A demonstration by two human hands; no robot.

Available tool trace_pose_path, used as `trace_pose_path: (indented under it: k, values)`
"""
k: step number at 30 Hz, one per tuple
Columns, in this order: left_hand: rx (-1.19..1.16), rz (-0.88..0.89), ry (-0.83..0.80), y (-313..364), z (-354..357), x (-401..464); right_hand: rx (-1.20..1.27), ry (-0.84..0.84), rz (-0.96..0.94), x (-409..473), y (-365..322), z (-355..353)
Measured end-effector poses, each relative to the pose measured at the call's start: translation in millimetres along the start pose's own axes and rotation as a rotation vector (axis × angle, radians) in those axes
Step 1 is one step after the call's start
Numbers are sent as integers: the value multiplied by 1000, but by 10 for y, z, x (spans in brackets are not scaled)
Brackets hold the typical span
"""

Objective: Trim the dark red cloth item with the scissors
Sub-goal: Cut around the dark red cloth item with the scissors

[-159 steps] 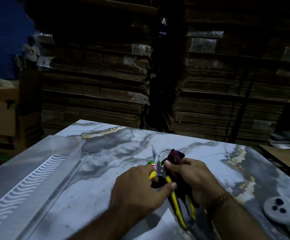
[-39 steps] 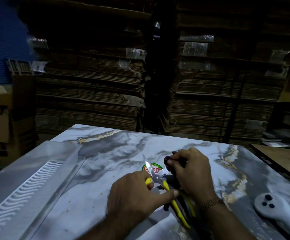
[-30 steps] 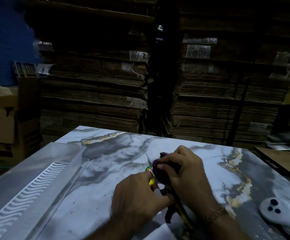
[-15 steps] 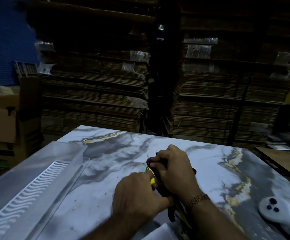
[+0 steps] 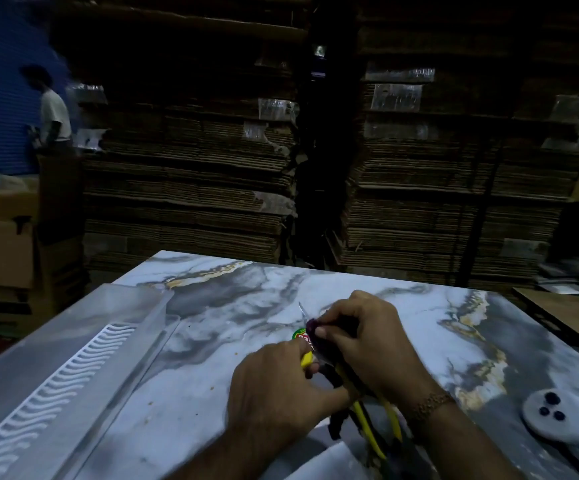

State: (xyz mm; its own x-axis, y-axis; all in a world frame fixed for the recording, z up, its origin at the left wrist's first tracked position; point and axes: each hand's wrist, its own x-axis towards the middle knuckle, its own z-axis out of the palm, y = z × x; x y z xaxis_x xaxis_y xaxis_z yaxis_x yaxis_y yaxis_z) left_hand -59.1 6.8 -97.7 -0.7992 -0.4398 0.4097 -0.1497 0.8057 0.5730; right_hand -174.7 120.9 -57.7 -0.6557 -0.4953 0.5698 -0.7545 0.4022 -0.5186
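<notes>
Lower centre of frame: right hand [image 5: 373, 344] pinching soft, light dark red cloth [image 5: 313, 328]; left hand [image 5: 274, 386] closing around scissors [image 5: 360, 410]. Probably floppy; gripping beside the blades.

Dim storeroom, tall stacks of flattened cardboard [image 5: 191, 174] along the back, blue shutter wall [image 5: 1, 98] at left, open carton [image 5: 1, 251] below it, marble-patterned table [image 5: 212, 299] in front, wooden tabletop [image 5: 572, 317] at right

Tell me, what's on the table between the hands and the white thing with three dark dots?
Nothing: the head view shows only bare marble table between the right hand and the white object.
</notes>
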Motion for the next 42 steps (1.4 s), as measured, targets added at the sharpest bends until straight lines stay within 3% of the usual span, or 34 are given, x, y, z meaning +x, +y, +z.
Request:
trace_pose_path:
  k: [2, 12, 16, 19, 26, 37, 42]
  values:
    - [11, -2, 8, -4, 0, 0, -34, -45, -19, 5, -8, 23]
    - [42, 38, -40, 12, -30, -8, -198, 68, 65, 60, -117, 272]
    - [-1, 19, -41, -4, -22, 4, -103, 126, 42, 27, -136, 249]
    - [-32, -5, -40, -10, -27, 19, -40, 70, 7, 27, -121, 109]
    - [-26, -12, -38, 4, -39, 11, -149, -112, -30, 17, -74, -15]
    - [23, 26, -86, 7, -38, 6, -216, 51, 20, 70, -128, 275]
    - [-33, 30, -40, 21, -53, 2, 11, 424, 36, 34, -96, 206]
